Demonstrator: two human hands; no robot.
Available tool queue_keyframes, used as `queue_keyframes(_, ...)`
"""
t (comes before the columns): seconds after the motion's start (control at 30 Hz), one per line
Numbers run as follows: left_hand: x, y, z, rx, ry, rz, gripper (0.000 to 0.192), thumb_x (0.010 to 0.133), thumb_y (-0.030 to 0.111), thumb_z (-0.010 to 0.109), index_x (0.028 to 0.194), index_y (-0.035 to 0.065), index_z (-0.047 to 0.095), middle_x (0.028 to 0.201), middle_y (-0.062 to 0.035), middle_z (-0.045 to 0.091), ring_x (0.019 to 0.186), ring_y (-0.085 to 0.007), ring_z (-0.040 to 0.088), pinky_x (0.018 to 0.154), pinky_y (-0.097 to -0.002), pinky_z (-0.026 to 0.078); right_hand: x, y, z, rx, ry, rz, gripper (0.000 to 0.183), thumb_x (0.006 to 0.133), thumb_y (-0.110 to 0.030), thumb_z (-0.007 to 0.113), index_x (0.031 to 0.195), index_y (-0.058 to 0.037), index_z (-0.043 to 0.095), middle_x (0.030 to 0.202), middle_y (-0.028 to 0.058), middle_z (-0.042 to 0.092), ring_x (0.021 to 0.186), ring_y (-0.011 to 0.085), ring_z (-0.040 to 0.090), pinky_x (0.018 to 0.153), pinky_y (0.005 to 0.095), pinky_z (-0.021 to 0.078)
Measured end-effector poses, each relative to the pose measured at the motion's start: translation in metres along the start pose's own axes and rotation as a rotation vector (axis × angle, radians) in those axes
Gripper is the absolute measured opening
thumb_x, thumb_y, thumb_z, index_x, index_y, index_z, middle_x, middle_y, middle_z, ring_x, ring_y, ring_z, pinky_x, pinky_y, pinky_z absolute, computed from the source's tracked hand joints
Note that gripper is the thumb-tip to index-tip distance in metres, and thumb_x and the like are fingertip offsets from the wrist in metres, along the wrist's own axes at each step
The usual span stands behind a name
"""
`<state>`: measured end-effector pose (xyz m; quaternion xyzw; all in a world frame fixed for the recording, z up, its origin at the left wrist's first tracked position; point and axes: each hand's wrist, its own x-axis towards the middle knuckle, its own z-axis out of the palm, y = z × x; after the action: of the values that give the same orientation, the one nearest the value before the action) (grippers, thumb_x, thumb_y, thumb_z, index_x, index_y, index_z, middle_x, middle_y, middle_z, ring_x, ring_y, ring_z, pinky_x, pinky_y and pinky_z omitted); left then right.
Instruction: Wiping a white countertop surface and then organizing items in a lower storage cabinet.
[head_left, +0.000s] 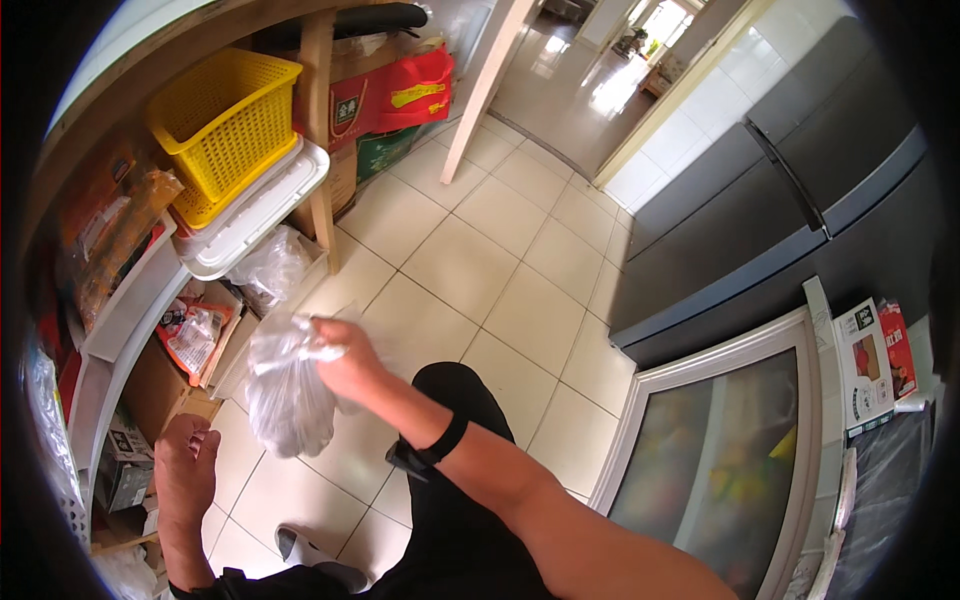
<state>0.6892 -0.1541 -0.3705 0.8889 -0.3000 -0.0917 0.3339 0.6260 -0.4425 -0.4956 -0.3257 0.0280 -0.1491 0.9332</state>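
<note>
A translucent white plastic bag (291, 397) with something bulky inside hangs over the tiled floor. My right hand (346, 360) grips it by its gathered top; what it contains cannot be made out. A black band with a small device (420, 456) is around my right wrist. At the lower left, my left hand (184, 461) has its fingers curled in, with nothing visible in them. It is beside the shelving, near a cardboard box (166, 390).
On the left shelving, a yellow plastic basket (232, 112) rests on a white lidded container (262, 217). Red gift bags (412, 94) stand beyond a wooden post (319, 135). A dark refrigerator (720, 210) and a glass-fronted cabinet (712, 450) line the right side.
</note>
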Motion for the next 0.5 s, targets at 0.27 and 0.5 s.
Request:
queue_keyframes(0.27, -0.002, 0.008, 0.01, -0.001, -0.036, 0.012, 0.013, 0.092, 0.002, 0.071, 0.102, -0.0048, 0.067, 0.09, -0.0159, 0.071, 0.078, -0.0231, 0.07, 0.072, -0.0353, 0.056, 0.009, -0.147, -0.091, -0.078, 0.042, -0.32, 0.028, 0.095, -0.011, 0.061, 0.116, 0.0069, 0.067, 0.111, 0.0102, 0.07, 0.107, 0.02, 0.063, 0.1, 0.0345, 0.0476)
queue_keyframes(0.5, -0.003, -0.012, 0.019, 0.042, -0.134, -0.004, 0.014, 0.09, 0.003, 0.073, 0.101, -0.0039, 0.068, 0.091, -0.0176, 0.073, 0.08, -0.0276, 0.071, 0.071, -0.0377, 0.056, -0.059, -0.233, -0.181, -1.418, 0.707, -0.371, 0.016, 0.099, -0.007, 0.063, 0.11, -0.0018, 0.072, 0.084, 0.0062, 0.069, 0.07, 0.017, 0.064, 0.063, 0.0337, 0.0561)
